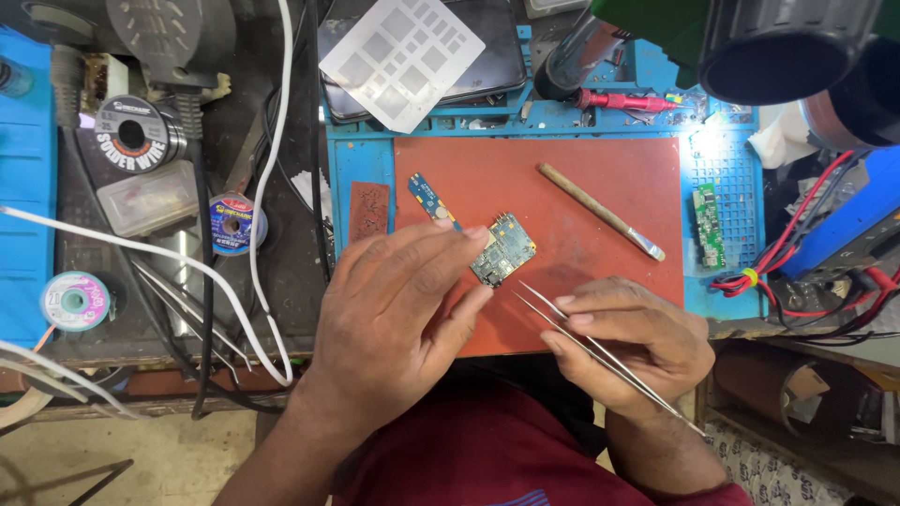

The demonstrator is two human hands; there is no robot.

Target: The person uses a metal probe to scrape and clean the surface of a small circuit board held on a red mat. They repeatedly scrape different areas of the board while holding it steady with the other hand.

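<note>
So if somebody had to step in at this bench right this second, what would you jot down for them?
Left hand: fingertips pressing the small green circuit board flat on the red mat.
Right hand: pinching metal tweezers, tips just short of the board's lower edge, not touching it.
Nearby on the mat: narrow blue board strip, brush-like tool.
Done: board positioned and steadied.
Left: tweezers have not yet reached the board.

Left hand flat on red mat, fingertips touching small green circuit board. Right hand pinching metal tweezers, tips just beside the board. Narrow blue board behind the fingers; wooden-handled tool farther right, apart.
</note>
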